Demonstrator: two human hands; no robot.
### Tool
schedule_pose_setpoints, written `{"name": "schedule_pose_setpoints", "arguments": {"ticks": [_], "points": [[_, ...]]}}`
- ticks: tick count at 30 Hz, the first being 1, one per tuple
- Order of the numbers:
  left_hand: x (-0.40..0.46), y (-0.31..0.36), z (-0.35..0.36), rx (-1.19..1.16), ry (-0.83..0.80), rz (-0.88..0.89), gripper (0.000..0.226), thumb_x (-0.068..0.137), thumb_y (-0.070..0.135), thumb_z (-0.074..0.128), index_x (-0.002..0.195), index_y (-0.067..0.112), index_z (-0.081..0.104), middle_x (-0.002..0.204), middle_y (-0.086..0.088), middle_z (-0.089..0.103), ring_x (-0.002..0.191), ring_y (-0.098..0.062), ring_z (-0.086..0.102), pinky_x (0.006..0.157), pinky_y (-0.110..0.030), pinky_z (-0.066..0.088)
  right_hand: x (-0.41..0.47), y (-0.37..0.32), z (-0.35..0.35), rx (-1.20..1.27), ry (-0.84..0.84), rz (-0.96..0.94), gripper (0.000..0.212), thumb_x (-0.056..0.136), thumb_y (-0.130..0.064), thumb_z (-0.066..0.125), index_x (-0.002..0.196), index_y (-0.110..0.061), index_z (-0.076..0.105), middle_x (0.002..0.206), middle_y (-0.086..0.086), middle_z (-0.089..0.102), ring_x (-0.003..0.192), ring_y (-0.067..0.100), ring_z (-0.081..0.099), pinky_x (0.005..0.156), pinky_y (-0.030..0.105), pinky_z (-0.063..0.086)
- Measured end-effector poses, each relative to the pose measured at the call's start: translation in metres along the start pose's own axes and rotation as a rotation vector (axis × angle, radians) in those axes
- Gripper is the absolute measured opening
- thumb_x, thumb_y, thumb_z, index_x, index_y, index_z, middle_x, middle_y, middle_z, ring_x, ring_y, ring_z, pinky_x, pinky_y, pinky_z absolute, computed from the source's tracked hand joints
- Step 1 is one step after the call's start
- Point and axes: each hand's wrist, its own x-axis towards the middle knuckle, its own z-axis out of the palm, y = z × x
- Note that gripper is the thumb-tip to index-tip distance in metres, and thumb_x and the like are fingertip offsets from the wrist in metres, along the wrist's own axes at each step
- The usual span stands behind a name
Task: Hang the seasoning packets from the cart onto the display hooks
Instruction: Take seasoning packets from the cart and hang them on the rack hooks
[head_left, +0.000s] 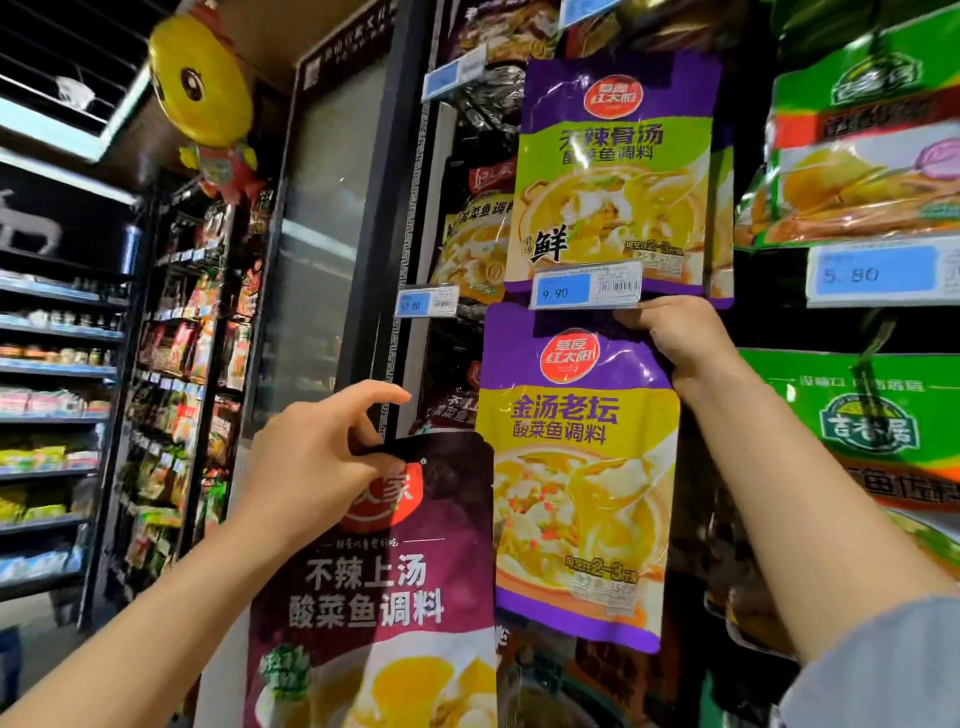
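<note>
Pinching the purple packet (576, 467) by its top edge at frame centre, your right hand (675, 338) should level its hole onto the hook hidden behind the price tag (587, 286), while your left hand (322, 457) grips the maroon packet (374, 587) lower left

The purple-and-yellow packet (582, 467) carries a red round logo; at twelve o'clock from it hangs a purple-and-lime packet (618, 171). At eight o'clock, the maroon packet (374, 587) has white lettering. Green packets (857, 415) hang at three o'clock.
</note>
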Motion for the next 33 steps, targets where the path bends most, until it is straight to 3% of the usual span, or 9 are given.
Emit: {"name": "schedule_pose_setpoints", "arguments": {"ticks": [2,5,10,19,23,26,29,33], "points": [[-0.001,-0.003,-0.002,0.006,0.009,-0.008,0.057,0.066,0.018,0.086,0.109,0.046,0.063,0.067,0.017,0.062,0.065,-0.004,0.058,0.061,-0.033,0.049,0.005,-0.003,0.003,0.055,0.021,0.040,0.026,0.085,0.003,0.061,0.110,0.003,0.063,0.092,0.014,0.067,0.063,0.019,0.060,0.048,0.027,0.053],[-0.001,-0.006,-0.009,-0.006,0.025,-0.004,0.057,0.065,0.019,0.087,0.108,0.046,0.062,0.066,0.018,0.062,0.066,-0.004,0.060,0.062,-0.034,0.051,0.009,-0.005,0.004,0.050,0.039,0.086,0.032,0.083,0.002,0.063,0.115,0.002,0.060,0.086,0.013,0.070,0.057,0.018,0.062,0.041,0.026,0.050],[-0.001,-0.006,-0.015,0.016,0.043,0.013,0.055,0.065,0.020,0.086,0.109,0.044,0.063,0.067,0.018,0.062,0.066,-0.006,0.060,0.063,-0.035,0.050,-0.002,-0.004,-0.002,0.070,0.028,0.173,0.006,0.086,-0.006,0.064,0.091,-0.007,0.060,0.070,0.009,0.064,0.040,0.014,0.061,0.034,0.021,0.047],[0.002,-0.006,0.001,0.000,0.023,0.008,0.052,0.068,0.021,0.085,0.108,0.046,0.062,0.067,0.019,0.062,0.057,-0.002,0.054,0.056,-0.027,0.039,-0.010,0.005,-0.005,0.047,0.082,0.037,0.006,0.083,0.000,0.065,0.079,-0.005,0.065,0.041,-0.005,0.060,0.036,0.006,0.058,0.035,0.016,0.044],[0.003,-0.002,0.007,-0.026,0.002,0.007,0.052,0.069,0.022,0.084,0.108,0.047,0.061,0.084,0.034,0.059,0.067,0.008,0.055,0.057,-0.027,0.040,-0.005,0.008,-0.004,-0.005,0.105,-0.010,0.007,0.082,-0.001,0.067,0.076,-0.005,0.066,0.053,-0.001,0.065,0.048,0.010,0.062,0.045,0.020,0.050],[0.001,0.000,0.010,-0.045,-0.001,0.004,0.051,0.068,0.021,0.084,0.107,0.046,0.062,0.084,0.034,0.060,0.067,0.007,0.055,0.056,-0.027,0.039,-0.007,0.011,-0.007,-0.050,0.109,-0.001,0.008,0.083,-0.003,0.067,0.091,-0.002,0.067,0.071,0.008,0.062,0.062,0.017,0.059,0.048,0.021,0.051],[-0.001,-0.001,0.012,-0.042,-0.003,0.010,0.051,0.068,0.023,0.085,0.106,0.047,0.061,0.080,0.032,0.061,0.066,0.004,0.056,0.055,-0.026,0.036,-0.010,0.014,-0.010,-0.037,0.110,0.015,0.011,0.084,-0.002,0.066,0.095,-0.001,0.066,0.071,0.009,0.060,0.057,0.018,0.059,0.039,0.016,0.048],[-0.001,0.000,0.012,-0.014,-0.008,0.016,0.051,0.068,0.023,0.084,0.107,0.048,0.061,0.083,0.034,0.060,0.068,0.006,0.056,0.055,-0.025,0.038,-0.011,0.010,-0.007,-0.003,0.105,0.034,0.007,0.084,-0.002,0.066,0.090,0.000,0.066,0.071,0.009,0.062,0.051,0.015,0.061,0.038,0.018,0.049]]}}
